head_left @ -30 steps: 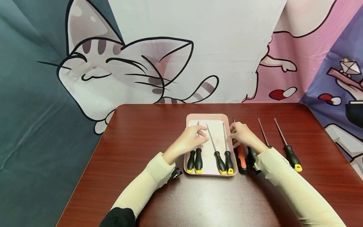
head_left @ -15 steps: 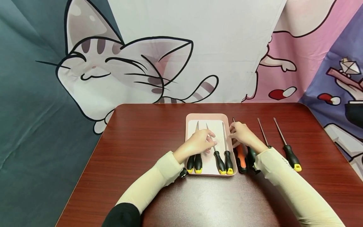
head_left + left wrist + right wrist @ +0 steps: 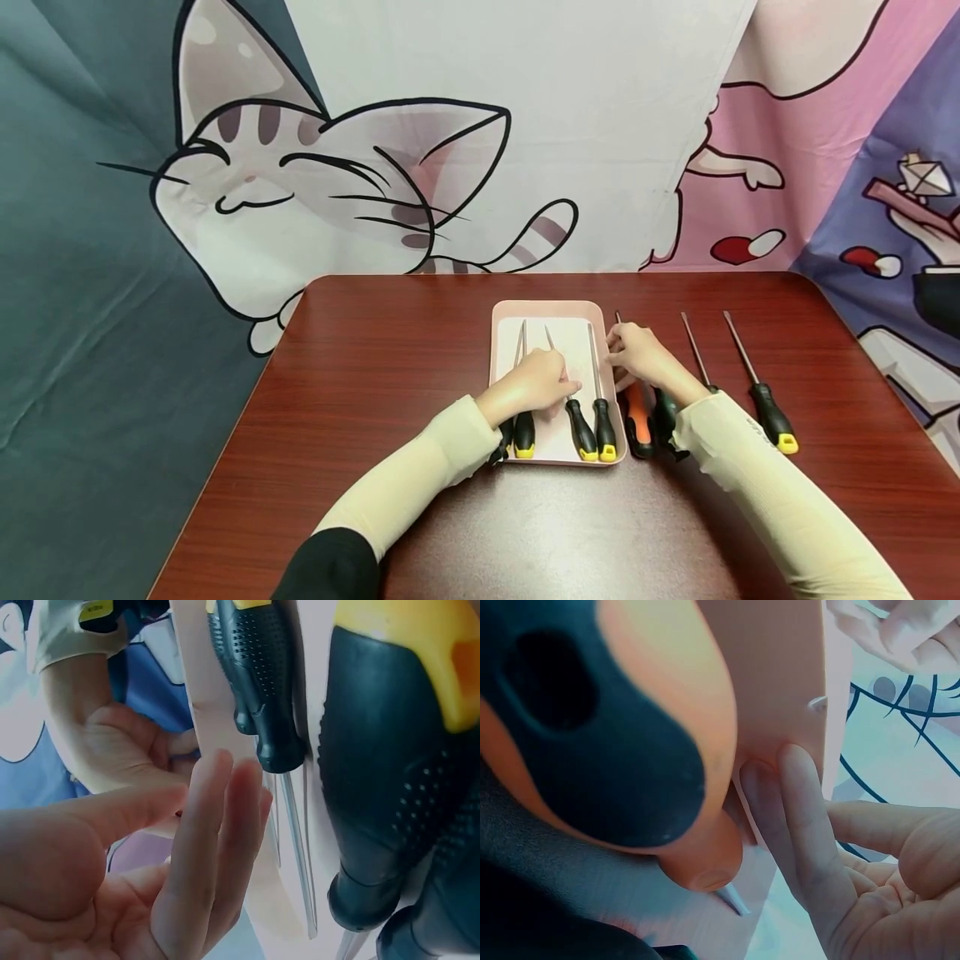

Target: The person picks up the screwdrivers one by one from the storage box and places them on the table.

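Over the middle of a pink tray [image 3: 498, 337] with a white base hovers my left hand [image 3: 534, 382]. In the left wrist view its fingers [image 3: 196, 847] are nearly straight, with the thumb tip near them and nothing between. Two screwdrivers [image 3: 524, 435] with black and yellow handles lie left in the tray, partly under the hand. Two more, a slanted screwdriver [image 3: 581, 429] and a straighter screwdriver [image 3: 604, 429], lie on the right. My right hand [image 3: 637, 354] touches the tray's right side; its straight fingers [image 3: 804, 802] rest against the outer wall.
An orange and black handled screwdriver [image 3: 640, 421] lies right beside the tray. Next to it, a dark green handle [image 3: 665, 417] is partly hidden by the right sleeve. Farther right are a screwdriver [image 3: 697, 350] and a yellow-ended screwdriver [image 3: 774, 415] on the brown table [image 3: 390, 350].
My left hand has moved right and slightly nearer the person, from the tray's left side toward the slanted screwdriver. The right hand and tray have stayed in place.
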The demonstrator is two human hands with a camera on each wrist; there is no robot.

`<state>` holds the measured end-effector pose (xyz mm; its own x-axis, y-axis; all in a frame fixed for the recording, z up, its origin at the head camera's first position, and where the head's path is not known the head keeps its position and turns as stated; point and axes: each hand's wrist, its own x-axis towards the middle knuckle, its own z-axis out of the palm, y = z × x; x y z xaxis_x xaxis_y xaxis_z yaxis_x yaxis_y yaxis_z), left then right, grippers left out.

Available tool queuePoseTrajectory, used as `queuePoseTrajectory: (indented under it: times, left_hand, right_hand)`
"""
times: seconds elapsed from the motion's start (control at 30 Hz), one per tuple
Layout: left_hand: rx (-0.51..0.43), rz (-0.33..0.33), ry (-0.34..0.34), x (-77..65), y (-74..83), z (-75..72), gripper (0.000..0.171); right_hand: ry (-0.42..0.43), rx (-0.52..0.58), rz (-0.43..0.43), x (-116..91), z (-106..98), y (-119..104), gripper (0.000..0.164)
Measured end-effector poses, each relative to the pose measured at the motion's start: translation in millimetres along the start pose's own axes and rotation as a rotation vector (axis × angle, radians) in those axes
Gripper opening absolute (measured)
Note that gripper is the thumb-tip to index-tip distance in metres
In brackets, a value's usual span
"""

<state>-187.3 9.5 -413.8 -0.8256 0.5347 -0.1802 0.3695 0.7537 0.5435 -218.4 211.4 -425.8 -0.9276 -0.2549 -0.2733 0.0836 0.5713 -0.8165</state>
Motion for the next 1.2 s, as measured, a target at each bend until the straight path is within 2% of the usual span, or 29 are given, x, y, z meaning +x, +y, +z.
queuePoseTrajectory:
  times: [0.23,0.4,0.57,0.87,1.2]
  left_hand:
    - [0.056,-0.071,-0.100,6.2,6.2,4.4,0.039]
    - [0.126,-0.096,-0.111,12.0,10.3,9.4,0.032]
    - [0.240,-0.071,-0.114,16.9,12.2,13.5,0.034]
    - [0.238,-0.086,-0.160,19.6,14.9,19.7,0.037]
    - [0.259,-0.107,-0.134,24.5,18.3,25.2,0.035]
  right_hand:
    - [-0.006,0.001,-0.009,0.7,-1.1,1.3,0.018]
    - [-0.003,0.014,-0.012,0.8,-2.2,1.5,0.017]
    - [0.000,0.013,-0.016,0.6,-2.1,1.6,0.016]
    - [-0.010,0.018,-0.025,-0.3,-1.4,1.9,0.018]
    - [-0.007,0.029,-0.017,-1.8,-0.5,1.9,0.019]
